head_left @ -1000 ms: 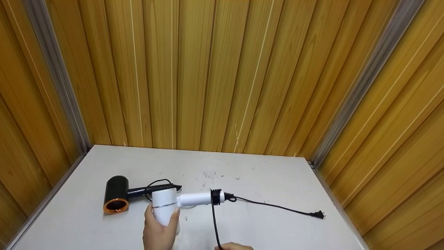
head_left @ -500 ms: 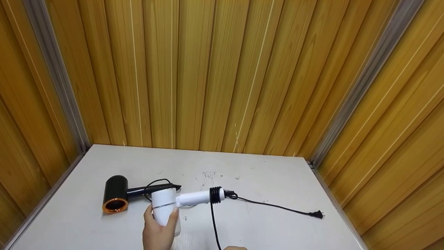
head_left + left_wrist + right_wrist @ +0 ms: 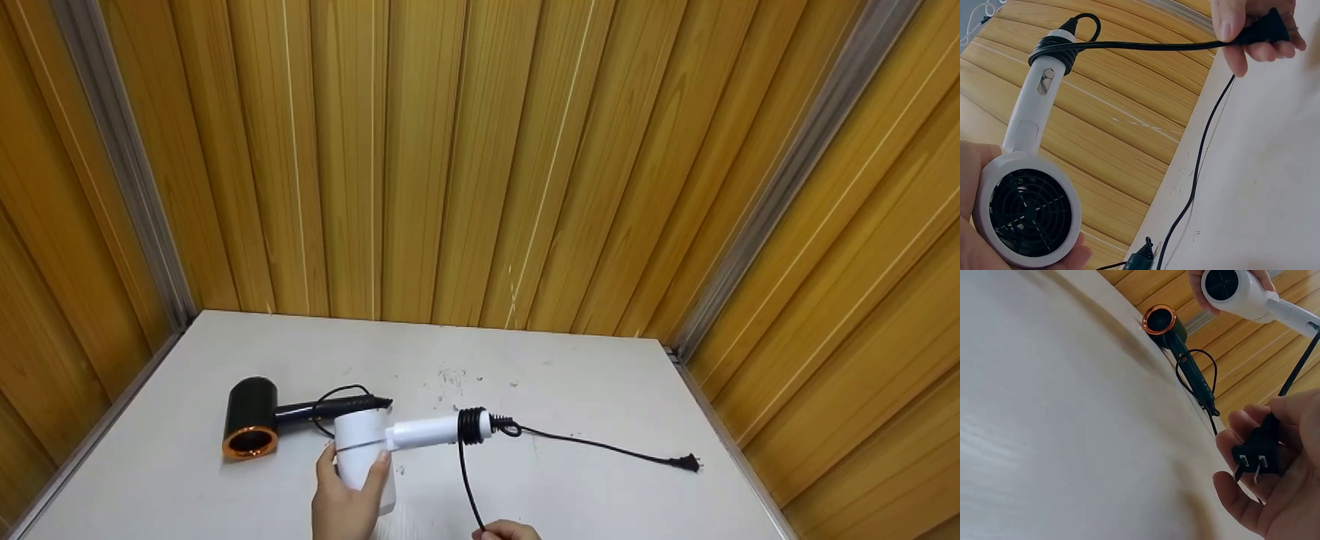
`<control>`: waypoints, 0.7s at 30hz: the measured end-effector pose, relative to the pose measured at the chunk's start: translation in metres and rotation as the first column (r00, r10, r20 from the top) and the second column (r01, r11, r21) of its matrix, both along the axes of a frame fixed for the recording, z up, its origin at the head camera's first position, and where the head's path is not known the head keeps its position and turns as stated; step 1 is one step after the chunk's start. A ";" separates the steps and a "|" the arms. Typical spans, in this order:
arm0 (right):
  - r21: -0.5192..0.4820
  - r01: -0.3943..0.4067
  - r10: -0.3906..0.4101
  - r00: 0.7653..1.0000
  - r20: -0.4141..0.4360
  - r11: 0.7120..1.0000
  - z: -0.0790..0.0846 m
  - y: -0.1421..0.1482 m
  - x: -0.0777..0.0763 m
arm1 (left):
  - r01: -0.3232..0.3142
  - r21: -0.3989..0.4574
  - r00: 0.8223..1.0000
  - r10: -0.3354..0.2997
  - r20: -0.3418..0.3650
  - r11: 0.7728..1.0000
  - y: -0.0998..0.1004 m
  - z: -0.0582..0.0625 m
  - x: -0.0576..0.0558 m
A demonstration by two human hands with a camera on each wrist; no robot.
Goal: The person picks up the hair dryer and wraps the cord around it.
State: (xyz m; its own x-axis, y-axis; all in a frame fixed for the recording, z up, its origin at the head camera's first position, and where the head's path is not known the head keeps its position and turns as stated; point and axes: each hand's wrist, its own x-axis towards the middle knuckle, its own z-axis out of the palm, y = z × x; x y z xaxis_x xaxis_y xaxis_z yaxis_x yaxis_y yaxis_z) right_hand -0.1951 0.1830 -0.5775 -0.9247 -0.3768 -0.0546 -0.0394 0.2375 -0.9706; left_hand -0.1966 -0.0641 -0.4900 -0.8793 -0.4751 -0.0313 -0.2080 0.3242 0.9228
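My left hand [image 3: 343,504] grips the barrel of a white hair dryer [image 3: 364,439], thumb on one side and fingers on the other. The dryer is held above the table, its handle pointing right in the head view. Black power cord [image 3: 470,425] is coiled in several turns around the handle's end. From the coil a free length runs down to my right hand [image 3: 508,531], low in the head view. In the right wrist view that hand pinches the cord, its two-pin plug [image 3: 1257,458] lying among the curled fingers. The grille [image 3: 1030,212] faces the left wrist camera.
A dark green hair dryer [image 3: 252,412] with an orange rim lies on the white table [image 3: 600,390] at the left. Another black cord with a plug [image 3: 685,463] lies along the table to the right. Wood-patterned walls [image 3: 450,165] enclose the back and sides.
The white hair dryer has shifted slightly right with my left hand. My right hand dipped, then came back up a little, still holding the cord. The dark dryer stays put.
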 end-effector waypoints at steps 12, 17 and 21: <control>0.060 0.098 -0.099 0.995 0.009 0.993 0.000 0.021 -0.028 | 0.124 0.005 0.991 -0.124 0.057 0.992 -0.002 0.003 0.002; 0.128 0.135 -0.120 0.986 -0.118 0.982 0.010 0.033 -0.038 | 0.152 -0.006 0.988 -0.152 0.030 0.988 -0.003 0.003 0.005; 0.202 0.200 -0.166 0.971 -0.174 0.959 0.020 0.039 -0.044 | 0.174 -0.031 0.984 -0.173 0.035 0.984 -0.004 0.003 0.006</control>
